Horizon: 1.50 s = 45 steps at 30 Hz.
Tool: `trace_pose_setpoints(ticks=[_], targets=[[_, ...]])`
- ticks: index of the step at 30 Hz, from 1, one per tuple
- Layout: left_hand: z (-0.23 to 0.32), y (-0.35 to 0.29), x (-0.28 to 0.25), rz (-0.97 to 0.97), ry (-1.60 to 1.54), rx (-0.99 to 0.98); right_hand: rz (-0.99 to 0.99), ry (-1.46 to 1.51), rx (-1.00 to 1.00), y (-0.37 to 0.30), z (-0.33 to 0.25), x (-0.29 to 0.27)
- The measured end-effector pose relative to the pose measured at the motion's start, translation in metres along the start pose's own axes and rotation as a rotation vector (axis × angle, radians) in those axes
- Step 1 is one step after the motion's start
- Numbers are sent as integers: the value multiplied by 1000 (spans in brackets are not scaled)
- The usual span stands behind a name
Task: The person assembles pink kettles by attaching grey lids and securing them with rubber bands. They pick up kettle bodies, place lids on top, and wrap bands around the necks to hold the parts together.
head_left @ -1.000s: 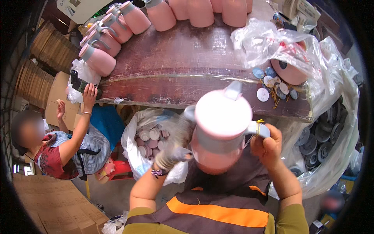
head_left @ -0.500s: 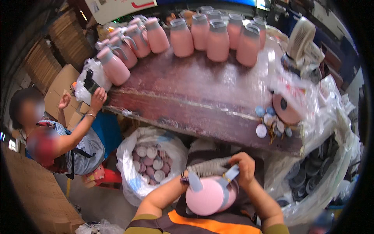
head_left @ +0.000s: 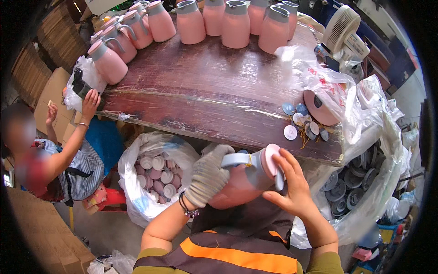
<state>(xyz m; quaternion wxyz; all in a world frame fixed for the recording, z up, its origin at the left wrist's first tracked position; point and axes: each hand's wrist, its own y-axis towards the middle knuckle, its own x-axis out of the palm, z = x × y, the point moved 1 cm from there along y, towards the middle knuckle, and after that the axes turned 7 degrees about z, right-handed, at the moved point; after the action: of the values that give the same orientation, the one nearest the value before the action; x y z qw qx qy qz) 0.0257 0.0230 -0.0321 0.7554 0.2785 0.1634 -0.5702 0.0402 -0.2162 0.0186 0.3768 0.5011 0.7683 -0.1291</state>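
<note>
A pink jug (head_left: 235, 185) with a grey collar and grey handle lies tilted in front of me, its lidded end up and to the right. My left hand (head_left: 209, 176), in a grey knitted glove, is closed around the jug's body beside the handle (head_left: 235, 159). A thin yellow string is looped around that handle. My right hand (head_left: 292, 185) is bare. Its fingers curve over the round pink lid (head_left: 272, 157) at the jug's mouth, while the thumb sticks out below. The grey spout (head_left: 279, 181) shows between thumb and fingers.
Several pink jugs stand along the table's (head_left: 178, 91) far side. Round tags (head_left: 301, 121) lie at its right. A bag of pink and white lids (head_left: 159, 176) is left, a bag of grey parts (head_left: 351, 182) right. A fan (head_left: 341, 28) stands behind; another person (head_left: 68, 160) sits left.
The jug has turned from base-up to lidded end up and right. My left hand now grips its body, and my right hand has gone from the handle to the lid. The view has shifted.
</note>
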Motion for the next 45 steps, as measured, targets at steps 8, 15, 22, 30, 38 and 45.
trace_pose_setpoints(ticks=[8,15,22,30,38,45], targets=[[21,-21,15,40,7,197,-127,649,207,13,45,-6],[38,-47,40,-57,132,395,33,18,172,11,34,16],[21,6,3,-66,84,400,129,-44,-91,-2,17,17],[2,34,62,-599,-367,281,-110,31,-1085,-10,-46,37],[-3,16,1,-231,-120,119,26,23,-367,14,26,20],[48,-66,70,-396,-49,145,17,71,213,6,72,25]])
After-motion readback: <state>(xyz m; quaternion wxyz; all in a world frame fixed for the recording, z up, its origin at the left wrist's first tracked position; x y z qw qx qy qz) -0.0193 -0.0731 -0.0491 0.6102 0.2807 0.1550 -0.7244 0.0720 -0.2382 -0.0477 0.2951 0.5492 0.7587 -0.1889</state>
